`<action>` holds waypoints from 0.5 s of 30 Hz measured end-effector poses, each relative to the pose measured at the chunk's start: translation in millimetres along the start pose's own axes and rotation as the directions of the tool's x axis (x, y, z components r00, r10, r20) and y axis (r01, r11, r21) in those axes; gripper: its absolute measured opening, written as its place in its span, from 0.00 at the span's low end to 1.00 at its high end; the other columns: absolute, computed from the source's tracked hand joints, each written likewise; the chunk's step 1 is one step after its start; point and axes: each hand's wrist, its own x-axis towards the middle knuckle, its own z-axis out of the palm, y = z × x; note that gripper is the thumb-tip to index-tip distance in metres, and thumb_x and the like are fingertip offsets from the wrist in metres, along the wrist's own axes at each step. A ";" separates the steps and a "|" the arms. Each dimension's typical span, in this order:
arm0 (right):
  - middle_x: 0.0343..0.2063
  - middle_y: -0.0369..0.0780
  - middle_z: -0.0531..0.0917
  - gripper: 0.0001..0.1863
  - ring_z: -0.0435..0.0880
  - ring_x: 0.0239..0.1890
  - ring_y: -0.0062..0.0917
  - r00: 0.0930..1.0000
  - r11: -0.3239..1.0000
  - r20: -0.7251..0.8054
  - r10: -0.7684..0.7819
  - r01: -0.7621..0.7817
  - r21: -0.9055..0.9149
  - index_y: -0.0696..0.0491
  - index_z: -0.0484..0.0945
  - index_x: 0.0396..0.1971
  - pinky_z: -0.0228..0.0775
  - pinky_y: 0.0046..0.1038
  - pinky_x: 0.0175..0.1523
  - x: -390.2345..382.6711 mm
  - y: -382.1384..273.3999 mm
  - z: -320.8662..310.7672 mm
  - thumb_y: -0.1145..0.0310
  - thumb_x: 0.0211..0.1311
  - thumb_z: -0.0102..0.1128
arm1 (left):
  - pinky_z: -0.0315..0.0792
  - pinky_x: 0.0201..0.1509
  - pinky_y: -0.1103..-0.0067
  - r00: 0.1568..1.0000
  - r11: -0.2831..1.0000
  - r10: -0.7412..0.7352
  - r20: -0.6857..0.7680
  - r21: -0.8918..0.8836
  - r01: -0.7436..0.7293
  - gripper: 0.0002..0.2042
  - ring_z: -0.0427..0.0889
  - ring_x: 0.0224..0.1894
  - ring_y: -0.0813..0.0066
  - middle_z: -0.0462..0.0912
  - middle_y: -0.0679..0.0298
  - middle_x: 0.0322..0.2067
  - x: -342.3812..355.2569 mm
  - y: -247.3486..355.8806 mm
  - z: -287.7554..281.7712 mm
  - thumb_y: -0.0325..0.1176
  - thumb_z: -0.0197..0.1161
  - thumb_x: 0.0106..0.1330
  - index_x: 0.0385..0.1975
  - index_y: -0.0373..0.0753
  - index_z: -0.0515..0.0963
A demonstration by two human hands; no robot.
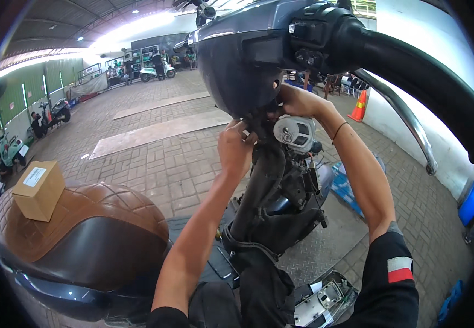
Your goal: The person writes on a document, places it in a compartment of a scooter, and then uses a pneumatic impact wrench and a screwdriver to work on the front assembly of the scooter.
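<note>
Both hands work under the dark grey handlebar cover [237,71] of a partly stripped scooter. My left hand [233,146] is at the left side of the black steering column [264,175], its fingers curled in against dark parts just below the cover. On the other side, my right hand [301,102] reaches in under the cover, its fingers bent and partly hidden. What either hand grips there is too dark to make out. Close below my right hand sits a white, round-topped part [294,134]. The black handgrip [417,71] and silver brake lever [406,120] extend to the right.
A brown-topped scooter seat [111,202] at left carries a cardboard box [39,191]. Loose metal parts [324,300] lie at lower right. An orange cone [359,106] stands by the white wall, with a blue container [471,197] nearer. People and parked scooters are farther back.
</note>
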 end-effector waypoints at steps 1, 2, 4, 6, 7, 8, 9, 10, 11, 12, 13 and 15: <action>0.45 0.42 0.85 0.25 0.81 0.49 0.26 1.000 0.996 -0.009 -0.009 0.008 -0.087 0.61 0.76 0.52 0.71 0.33 0.56 0.9 -1.6 -2.5 0.72 0.54 0.74 | 0.76 0.39 0.66 1.000 1.000 0.001 -0.017 0.022 0.000 0.12 0.85 0.34 0.56 0.83 0.53 0.42 1.7 1.1 0.5 0.22 0.67 0.53 0.39 0.32 0.82; 0.45 0.41 0.85 0.25 0.81 0.48 0.25 1.000 0.985 -0.017 -0.019 0.015 -0.172 0.61 0.76 0.52 0.71 0.33 0.56 1.5 -3.4 -4.8 0.72 0.55 0.74 | 0.76 0.41 0.65 0.999 0.999 0.001 -0.035 0.045 0.000 0.12 0.84 0.36 0.55 0.83 0.53 0.42 -0.2 3.3 2.8 0.22 0.67 0.53 0.39 0.33 0.82; 0.43 0.42 0.85 0.25 0.81 0.46 0.26 1.000 0.999 -0.014 -0.027 0.027 0.043 0.60 0.76 0.52 0.71 0.33 0.55 -7.4 -21.0 -11.8 0.70 0.56 0.74 | 0.76 0.39 0.67 0.992 0.995 0.059 -0.114 0.086 -0.049 0.14 0.84 0.37 0.56 0.84 0.56 0.39 -2.8 2.1 10.6 0.20 0.66 0.53 0.41 0.35 0.83; 0.40 0.43 0.85 0.23 0.82 0.44 0.28 0.993 0.982 -0.039 -0.107 0.112 0.153 0.59 0.78 0.50 0.72 0.33 0.55 -11.1 -24.1 -5.6 0.64 0.58 0.73 | 0.76 0.43 0.64 0.988 0.991 0.060 -0.141 0.124 -0.043 0.13 0.83 0.40 0.52 0.83 0.56 0.40 -4.6 6.5 8.0 0.22 0.65 0.54 0.41 0.35 0.82; 0.41 0.44 0.85 0.23 0.82 0.44 0.29 0.997 0.993 -0.012 -0.072 0.073 0.093 0.59 0.79 0.50 0.72 0.33 0.56 -11.5 -28.0 -6.7 0.64 0.59 0.73 | 0.76 0.45 0.63 0.986 0.989 0.066 -0.150 0.138 -0.045 0.13 0.83 0.41 0.51 0.83 0.55 0.41 -3.7 10.3 6.2 0.22 0.64 0.55 0.41 0.36 0.82; 0.41 0.45 0.85 0.23 0.82 0.45 0.30 0.999 0.999 0.013 -0.036 0.035 0.031 0.59 0.79 0.50 0.71 0.33 0.56 -12.2 -35.7 -9.8 0.63 0.59 0.73 | 0.76 0.46 0.63 0.987 0.989 0.063 -0.145 0.139 -0.043 0.13 0.82 0.42 0.50 0.83 0.55 0.41 -3.9 10.9 5.1 0.23 0.63 0.55 0.41 0.36 0.82; 0.42 0.45 0.85 0.23 0.83 0.46 0.30 0.999 1.000 0.035 0.001 0.000 -0.031 0.59 0.80 0.50 0.71 0.33 0.57 -10.8 -39.8 -11.6 0.63 0.59 0.73 | 0.75 0.47 0.62 0.988 0.989 0.060 -0.139 0.140 -0.040 0.13 0.82 0.43 0.49 0.83 0.55 0.42 -4.9 10.9 3.7 0.23 0.63 0.55 0.41 0.36 0.82; 0.43 0.46 0.85 0.23 0.83 0.47 0.31 1.000 0.999 0.026 0.006 -0.005 -0.050 0.59 0.80 0.50 0.71 0.33 0.57 -12.7 -35.3 -12.3 0.63 0.59 0.72 | 0.75 0.48 0.62 0.990 0.990 0.053 -0.127 0.135 -0.036 0.13 0.81 0.44 0.48 0.83 0.55 0.42 -7.6 11.1 5.2 0.24 0.62 0.55 0.41 0.36 0.82; 0.45 0.46 0.85 0.23 0.83 0.48 0.31 1.000 0.998 0.018 0.010 -0.009 -0.069 0.59 0.80 0.51 0.71 0.34 0.58 -14.9 -29.3 -14.2 0.63 0.60 0.72 | 0.75 0.48 0.61 0.987 0.990 0.072 -0.143 0.127 -0.054 0.13 0.82 0.44 0.48 0.83 0.55 0.42 -6.2 11.8 6.0 0.24 0.62 0.55 0.41 0.36 0.82; 0.46 0.47 0.85 0.23 0.83 0.49 0.32 1.000 0.996 0.010 0.015 -0.014 -0.088 0.59 0.80 0.52 0.71 0.34 0.58 -15.4 -25.3 -14.7 0.64 0.60 0.71 | 0.75 0.47 0.61 0.983 0.990 0.090 -0.158 0.118 -0.072 0.13 0.82 0.44 0.48 0.83 0.56 0.42 -2.0 12.5 6.5 0.24 0.62 0.54 0.40 0.36 0.82; 0.50 0.48 0.85 0.24 0.82 0.53 0.32 0.998 0.990 0.035 -0.043 0.047 -0.136 0.58 0.79 0.54 0.70 0.34 0.61 -14.1 -36.3 -15.5 0.63 0.61 0.70 | 0.75 0.47 0.61 0.980 0.989 0.108 -0.170 0.117 -0.089 0.13 0.82 0.45 0.48 0.83 0.56 0.41 -1.3 12.0 6.6 0.24 0.62 0.54 0.40 0.36 0.82; 0.51 0.46 0.84 0.25 0.81 0.55 0.31 0.996 0.997 0.053 0.077 -0.078 0.016 0.58 0.78 0.56 0.68 0.33 0.63 -18.1 -42.7 -9.1 0.63 0.61 0.70 | 0.75 0.47 0.61 0.986 0.990 0.082 -0.148 0.126 -0.064 0.13 0.82 0.44 0.48 0.83 0.56 0.42 -6.5 8.1 7.4 0.25 0.62 0.53 0.39 0.35 0.82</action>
